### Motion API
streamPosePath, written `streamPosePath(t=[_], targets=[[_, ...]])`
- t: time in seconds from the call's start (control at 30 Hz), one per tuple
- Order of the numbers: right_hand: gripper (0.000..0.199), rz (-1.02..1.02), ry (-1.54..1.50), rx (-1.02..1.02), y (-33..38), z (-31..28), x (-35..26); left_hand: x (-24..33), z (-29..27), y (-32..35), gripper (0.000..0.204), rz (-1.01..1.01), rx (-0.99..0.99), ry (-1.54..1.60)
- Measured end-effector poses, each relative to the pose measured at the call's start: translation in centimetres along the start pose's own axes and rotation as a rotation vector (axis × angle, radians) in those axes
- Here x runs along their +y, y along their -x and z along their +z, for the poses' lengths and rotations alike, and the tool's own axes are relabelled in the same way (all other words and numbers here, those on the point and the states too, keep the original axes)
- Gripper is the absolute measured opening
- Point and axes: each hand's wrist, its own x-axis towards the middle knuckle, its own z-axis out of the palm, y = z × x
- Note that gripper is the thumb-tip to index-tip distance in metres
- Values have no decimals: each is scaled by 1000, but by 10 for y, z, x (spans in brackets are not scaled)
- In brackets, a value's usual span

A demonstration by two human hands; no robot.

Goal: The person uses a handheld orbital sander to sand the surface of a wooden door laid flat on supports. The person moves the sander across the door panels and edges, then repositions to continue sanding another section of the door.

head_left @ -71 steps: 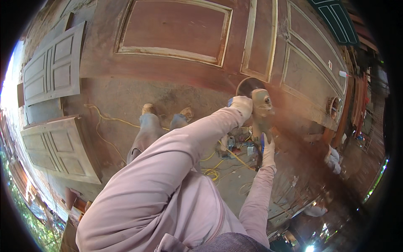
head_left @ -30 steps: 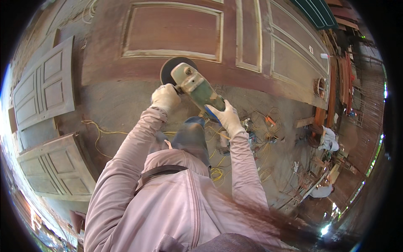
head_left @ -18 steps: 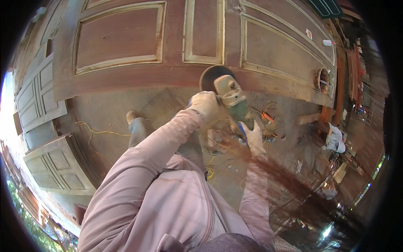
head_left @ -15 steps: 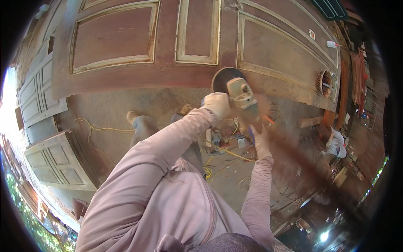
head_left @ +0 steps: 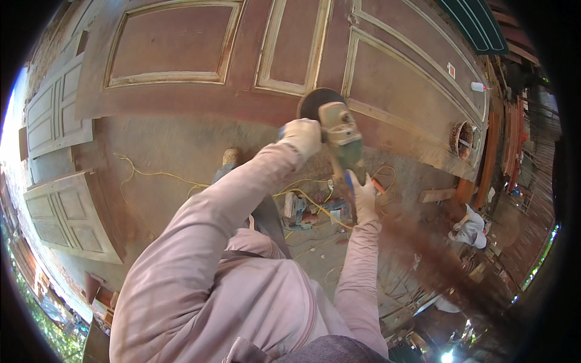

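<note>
Both my hands hold an angle grinder (head_left: 343,134) with a round dark sanding disc (head_left: 319,103). My left hand (head_left: 302,137), gloved in white, is closed at the tool's side near its head, where a side handle is mostly hidden. Around the rear of the body, my right hand (head_left: 363,193) is wrapped, also gloved. The disc lies over the near edge of a large reddish-brown panelled wooden door (head_left: 200,100); whether it touches the wood I cannot tell. A brown streak of dust (head_left: 436,254) trails from the grinder to the lower right.
A woven basket (head_left: 462,140) and a small white bottle (head_left: 479,87) rest on the door's right part. Yellow cable (head_left: 163,174) crosses the floor near my feet, beside a heap of tools (head_left: 296,209). Another person (head_left: 469,228) crouches at right. Door panels (head_left: 69,218) lean at left.
The grinder and both hands have shifted slightly left and up along the door's edge. My view has tilted a little, and one foot has moved out of sight.
</note>
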Motion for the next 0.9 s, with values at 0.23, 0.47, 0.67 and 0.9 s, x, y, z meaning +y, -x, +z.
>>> streamPosePath(t=[0.23,0.47,0.67,0.9], targets=[[62,6,-150,-40,-34,-9,35,12,15,-25,25,-24,51,3],[49,152,-336,-77,4,12,48,2,19,-16,23,135,-9,-37],[77,-176,88,-147,39,113,-59,-145,-28,74,21,-80,308,-55],[87,-179,333,-239,66,173,-120,-223,-52,127,21,-304,356,-160]])
